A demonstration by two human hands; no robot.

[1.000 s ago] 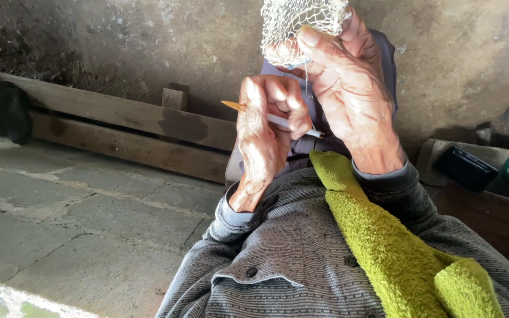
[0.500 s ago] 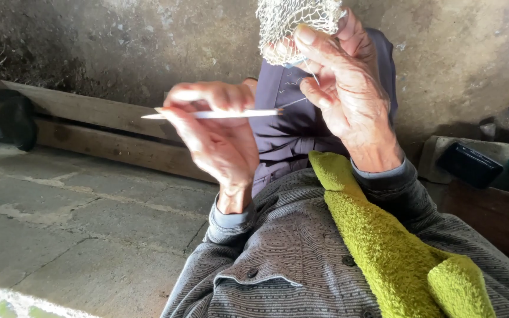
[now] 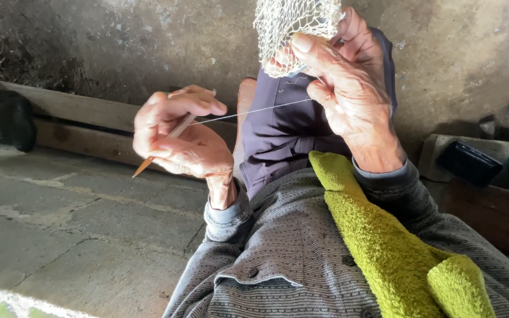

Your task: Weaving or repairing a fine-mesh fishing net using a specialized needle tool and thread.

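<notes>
Two hands up in front of the chest. Nearest is a green towel [image 3: 396,247] draped over the striped shirt. Left hand [image 3: 178,141] is curled around a thin netting needle [image 3: 169,141], tip pointing down-left. A taut thread [image 3: 248,111] runs to the right hand [image 3: 349,88], which pinches pale mesh netting [image 3: 290,29] with thumb and fingers. Netting looks light, floppy, snaggy, so best held at the working edge. Open floor lies left; wooden beams [image 3: 89,118] and the wall sit beyond.
</notes>
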